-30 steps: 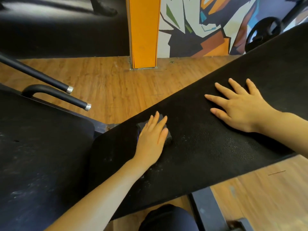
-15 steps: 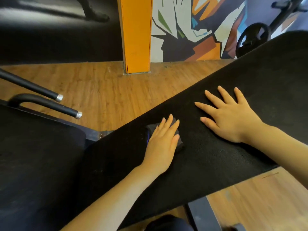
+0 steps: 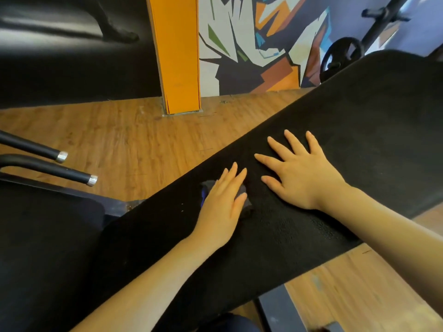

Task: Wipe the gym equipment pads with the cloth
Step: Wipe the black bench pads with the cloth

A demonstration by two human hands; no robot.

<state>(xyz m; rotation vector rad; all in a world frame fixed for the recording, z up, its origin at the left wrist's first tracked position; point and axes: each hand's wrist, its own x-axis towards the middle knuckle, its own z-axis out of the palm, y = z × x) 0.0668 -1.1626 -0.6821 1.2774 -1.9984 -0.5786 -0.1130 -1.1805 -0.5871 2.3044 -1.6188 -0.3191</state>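
Left hand [image 3: 221, 202] is pressing flat on the dark cloth [image 3: 208, 186] near the long pad's [image 3: 359, 130] far edge — fingers straight, gripping nothing. Right hand [image 3: 302, 174] is lying splayed on the pad, bracing. Risk: cloth is bunching under the palm — 1 hard push could be sliding it off the edge.

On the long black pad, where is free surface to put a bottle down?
The long pad is bare beyond the right hand, toward its upper end. Crowded where the left hand presses the cloth beside it. The seat pad is bare too.
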